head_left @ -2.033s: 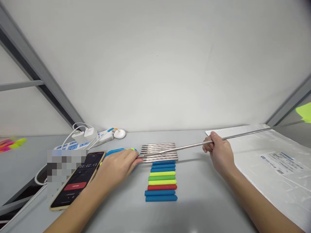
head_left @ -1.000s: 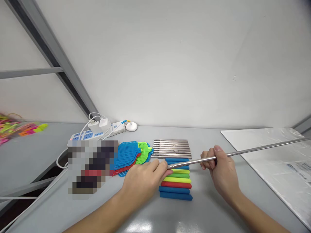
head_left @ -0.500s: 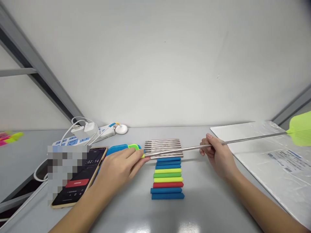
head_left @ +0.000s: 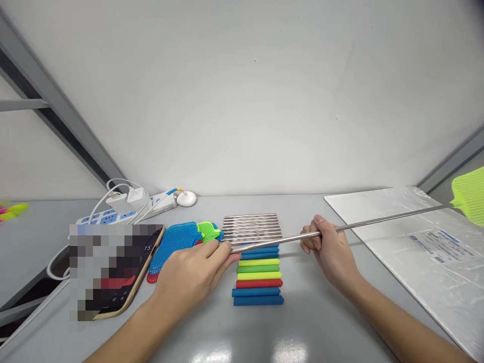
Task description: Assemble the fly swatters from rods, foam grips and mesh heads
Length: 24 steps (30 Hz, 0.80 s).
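Observation:
A fly swatter [head_left: 471, 195] with a yellow-green head and a long thin metal rod stretches across the table, its head cut off by the right edge. My left hand [head_left: 198, 269] pinches the rod's left end, and its fingers hide the tip. Farther along, the fingers of my right hand [head_left: 333, 247] are closed round the rod. Under the rod lies a row of coloured handle sleeves [head_left: 259, 276] in blue, yellow, green and red. Behind it sit several short metal rods [head_left: 251, 224] side by side. Loose swatter heads [head_left: 177, 242], blue, green and red, lie beside my left hand.
A phone [head_left: 126, 282], partly blurred out, lies at the left. Behind it is a power strip [head_left: 161, 204] with white plugs, cables and a round white device [head_left: 186, 198]. A plastic-wrapped white package [head_left: 401, 217] covers the right side. A white wall stands behind the table.
My left hand has shifted slightly right along the rod end, and the yellow piece at its fingertips no longer shows. The right hand sits a little lower. More of the loose heads shows.

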Available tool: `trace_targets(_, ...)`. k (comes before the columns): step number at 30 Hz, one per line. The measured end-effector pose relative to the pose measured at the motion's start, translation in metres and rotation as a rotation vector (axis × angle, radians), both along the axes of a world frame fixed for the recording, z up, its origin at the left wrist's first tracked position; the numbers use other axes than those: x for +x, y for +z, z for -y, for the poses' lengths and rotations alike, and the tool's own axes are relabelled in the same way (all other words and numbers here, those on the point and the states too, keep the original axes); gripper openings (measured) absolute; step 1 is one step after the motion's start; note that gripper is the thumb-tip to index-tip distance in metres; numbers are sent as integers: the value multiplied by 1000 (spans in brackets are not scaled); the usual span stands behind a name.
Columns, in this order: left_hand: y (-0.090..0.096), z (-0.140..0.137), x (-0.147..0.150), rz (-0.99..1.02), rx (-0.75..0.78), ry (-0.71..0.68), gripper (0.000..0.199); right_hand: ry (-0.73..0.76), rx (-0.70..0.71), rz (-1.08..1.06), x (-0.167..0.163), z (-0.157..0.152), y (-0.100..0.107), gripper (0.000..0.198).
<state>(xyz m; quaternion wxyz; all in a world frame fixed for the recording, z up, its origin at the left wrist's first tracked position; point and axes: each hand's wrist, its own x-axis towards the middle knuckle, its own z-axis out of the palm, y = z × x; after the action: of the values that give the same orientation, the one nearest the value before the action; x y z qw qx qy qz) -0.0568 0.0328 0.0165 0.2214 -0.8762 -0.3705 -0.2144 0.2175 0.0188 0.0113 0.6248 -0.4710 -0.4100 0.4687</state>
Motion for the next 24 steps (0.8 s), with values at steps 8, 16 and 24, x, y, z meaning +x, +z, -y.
trace_targets(8,-2,-10,-6,50,-55,-19,32,152,54,15,-2,1,1,49)
trace_targets(16,14,-31,-27,71,1,198,37,-147,32,-172,49,-21,20,49)
trace_targets(24,21,-35,-37,80,46,341,49,-442,611,1190,44,-4,17,25)
